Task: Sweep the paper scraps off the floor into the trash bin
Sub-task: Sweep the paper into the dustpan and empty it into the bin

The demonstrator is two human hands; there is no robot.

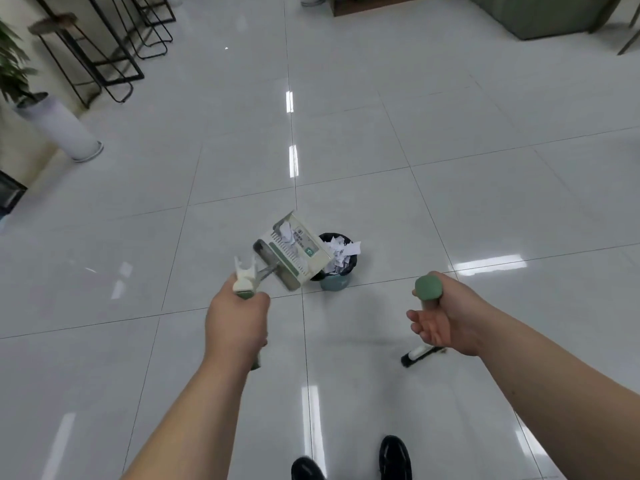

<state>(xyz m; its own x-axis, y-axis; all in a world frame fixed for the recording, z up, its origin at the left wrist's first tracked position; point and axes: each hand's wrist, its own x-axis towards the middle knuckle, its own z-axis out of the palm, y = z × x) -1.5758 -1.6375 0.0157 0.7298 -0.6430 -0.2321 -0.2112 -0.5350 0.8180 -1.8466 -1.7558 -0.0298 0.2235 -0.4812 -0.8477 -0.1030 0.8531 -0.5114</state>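
My left hand (239, 323) grips the green handle of a cream dustpan (294, 254), which is tipped over a small trash bin (335, 282) with a black liner. White paper scraps (341, 252) fill the bin's mouth, and a few more (285, 232) cling inside the pan. My right hand (446, 317) holds the green top of the broom handle (428, 287) with thumb and palm, its other fingers loosely spread. The broom head (417, 355) rests on the floor below that hand.
Glossy pale floor tiles (450, 168) stretch all around. Black metal stools (104, 46) and a white planter (59, 126) stand at the far left. A green cabinet (540, 15) sits at the far right. My black shoes (394, 459) show at the bottom edge.
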